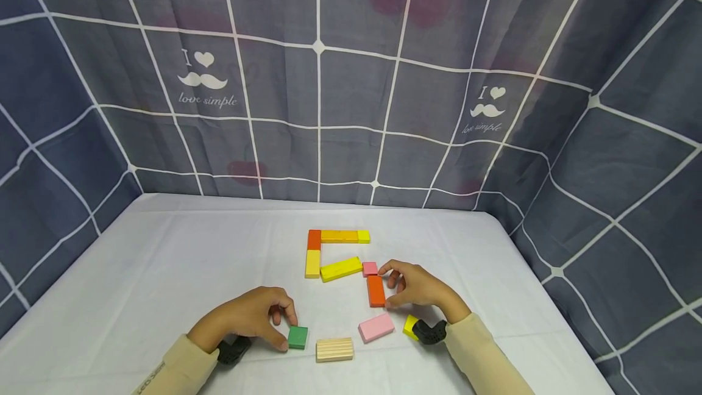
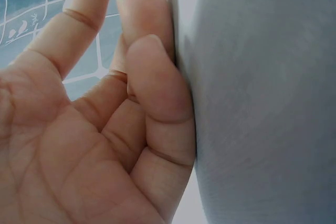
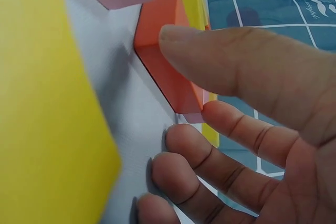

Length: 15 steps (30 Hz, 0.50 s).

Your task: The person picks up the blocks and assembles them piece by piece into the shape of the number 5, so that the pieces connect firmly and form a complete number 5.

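The right hand (image 1: pixel 419 285) pinched the orange block (image 1: pixel 375 291), thumb and forefinger at its ends. To that block's near left, the left hand (image 1: pixel 252 316) touched the green block (image 1: pixel 298 338); whether it gripped could not be told. A small pink block (image 1: pixel 370 269) sat at the orange block's far end, a larger pink block (image 1: pixel 376 328) off its near end.

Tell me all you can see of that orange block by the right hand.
The orange block is rectangular, with smooth faces and rounded edges, perhaps painted wood. It lies flat on the white cloth, its length running away from the person, its far end seemingly against a small pink block. The right hand seems to hold it by thumb and index finger.
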Each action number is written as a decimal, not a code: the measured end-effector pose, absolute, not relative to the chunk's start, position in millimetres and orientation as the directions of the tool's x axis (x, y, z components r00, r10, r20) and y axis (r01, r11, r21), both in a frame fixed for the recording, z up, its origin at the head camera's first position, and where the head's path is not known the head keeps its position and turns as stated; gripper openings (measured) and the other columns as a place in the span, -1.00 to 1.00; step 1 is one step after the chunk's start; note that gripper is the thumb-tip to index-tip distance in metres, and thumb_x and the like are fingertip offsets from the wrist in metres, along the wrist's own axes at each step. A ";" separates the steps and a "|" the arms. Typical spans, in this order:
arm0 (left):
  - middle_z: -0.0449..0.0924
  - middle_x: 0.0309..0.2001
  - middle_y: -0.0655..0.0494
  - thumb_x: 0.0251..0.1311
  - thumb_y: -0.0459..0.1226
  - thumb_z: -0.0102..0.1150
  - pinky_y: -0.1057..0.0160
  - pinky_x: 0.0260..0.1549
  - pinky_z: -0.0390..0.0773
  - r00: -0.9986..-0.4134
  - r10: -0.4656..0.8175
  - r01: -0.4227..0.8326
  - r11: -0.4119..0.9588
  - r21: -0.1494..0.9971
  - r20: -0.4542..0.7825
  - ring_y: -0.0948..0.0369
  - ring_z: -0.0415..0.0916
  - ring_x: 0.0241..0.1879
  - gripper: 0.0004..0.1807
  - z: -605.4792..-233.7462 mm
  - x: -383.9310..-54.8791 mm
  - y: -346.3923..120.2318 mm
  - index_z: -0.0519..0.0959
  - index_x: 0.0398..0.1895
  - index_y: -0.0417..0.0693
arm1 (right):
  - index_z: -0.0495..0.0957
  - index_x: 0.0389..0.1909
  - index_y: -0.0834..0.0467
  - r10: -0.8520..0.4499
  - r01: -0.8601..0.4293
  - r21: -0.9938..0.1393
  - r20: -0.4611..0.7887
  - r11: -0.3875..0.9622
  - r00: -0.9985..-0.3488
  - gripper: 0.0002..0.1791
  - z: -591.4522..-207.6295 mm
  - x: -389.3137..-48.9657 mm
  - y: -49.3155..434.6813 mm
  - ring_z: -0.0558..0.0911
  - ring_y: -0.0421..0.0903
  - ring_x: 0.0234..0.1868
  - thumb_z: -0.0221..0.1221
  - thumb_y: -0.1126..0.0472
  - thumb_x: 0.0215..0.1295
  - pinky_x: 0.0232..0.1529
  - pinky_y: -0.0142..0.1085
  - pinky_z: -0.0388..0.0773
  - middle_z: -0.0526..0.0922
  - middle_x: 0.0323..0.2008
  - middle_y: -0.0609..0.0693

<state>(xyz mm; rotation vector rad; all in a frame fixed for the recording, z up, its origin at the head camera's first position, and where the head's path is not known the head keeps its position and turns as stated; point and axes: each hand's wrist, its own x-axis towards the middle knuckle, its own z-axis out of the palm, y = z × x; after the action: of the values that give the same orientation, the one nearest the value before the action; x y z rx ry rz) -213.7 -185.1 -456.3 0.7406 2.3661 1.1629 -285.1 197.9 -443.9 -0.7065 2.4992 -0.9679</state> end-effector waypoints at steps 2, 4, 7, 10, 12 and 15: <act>0.57 -0.26 0.23 -0.11 -0.34 0.73 0.33 -0.31 0.43 -0.780 0.615 0.281 0.511 0.812 -0.117 0.31 0.45 -0.34 -0.67 -456.8 -213.7 -185.1 0.76 -0.29 0.09 | 0.58 0.17 0.18 -0.574 -0.323 -0.700 -0.152 0.637 -0.805 -0.42 -445.2 -285.5 197.8 0.53 -0.11 -0.32 0.58 0.36 0.14 -0.23 -0.33 0.50 0.59 -0.20 -0.01; 0.57 -0.26 0.24 -0.11 -0.34 0.73 0.33 -0.31 0.43 -0.779 0.616 0.282 0.510 0.813 -0.116 0.31 0.45 -0.34 -0.67 -457.1 -213.6 -185.0 0.76 -0.29 0.09 | 0.59 0.16 0.17 -0.578 -0.328 -0.698 -0.149 0.636 -0.802 -0.43 -446.0 -285.7 197.6 0.53 -0.11 -0.32 0.57 0.36 0.14 -0.24 -0.33 0.50 0.59 -0.20 -0.02; 0.57 -0.26 0.24 -0.11 -0.34 0.72 0.33 -0.31 0.43 -0.778 0.618 0.281 0.508 0.814 -0.117 0.31 0.45 -0.34 -0.67 -456.9 -213.7 -184.9 0.76 -0.29 0.09 | 0.59 0.16 0.17 -0.581 -0.335 -0.697 -0.145 0.635 -0.801 -0.44 -446.3 -285.9 197.0 0.53 -0.12 -0.33 0.57 0.36 0.14 -0.24 -0.33 0.49 0.58 -0.21 -0.02; 0.57 -0.26 0.23 -0.10 -0.35 0.73 0.33 -0.31 0.43 -0.777 0.618 0.278 0.509 0.815 -0.121 0.30 0.45 -0.34 -0.68 -456.0 -213.8 -185.0 0.76 -0.29 0.08 | 0.59 0.15 0.17 -0.583 -0.337 -0.697 -0.142 0.633 -0.800 -0.44 -445.8 -285.8 196.1 0.53 -0.12 -0.34 0.57 0.36 0.14 -0.24 -0.33 0.49 0.58 -0.21 -0.02; 0.57 -0.26 0.23 -0.10 -0.35 0.73 0.33 -0.31 0.43 -0.777 0.617 0.276 0.509 0.815 -0.123 0.30 0.45 -0.34 -0.68 -455.4 -213.7 -184.9 0.76 -0.29 0.08 | 0.59 0.15 0.17 -0.584 -0.339 -0.697 -0.141 0.632 -0.799 -0.44 -445.4 -285.7 195.5 0.52 -0.12 -0.34 0.57 0.35 0.13 -0.24 -0.33 0.49 0.58 -0.21 -0.01; 0.57 -0.26 0.24 -0.10 -0.34 0.73 0.33 -0.31 0.42 -0.777 0.619 0.280 0.507 0.815 -0.118 0.31 0.44 -0.34 -0.68 -455.1 -213.6 -185.0 0.76 -0.29 0.08 | 0.59 0.15 0.17 -0.586 -0.340 -0.698 -0.141 0.631 -0.798 -0.44 -444.9 -285.7 195.0 0.52 -0.12 -0.34 0.57 0.35 0.13 -0.25 -0.34 0.48 0.58 -0.22 -0.01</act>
<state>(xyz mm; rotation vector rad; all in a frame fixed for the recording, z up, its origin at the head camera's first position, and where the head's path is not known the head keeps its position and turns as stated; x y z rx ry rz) -213.6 -185.0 -455.1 0.7431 2.3575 1.1708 -285.7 195.0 -444.9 -0.7386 2.4996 -0.9632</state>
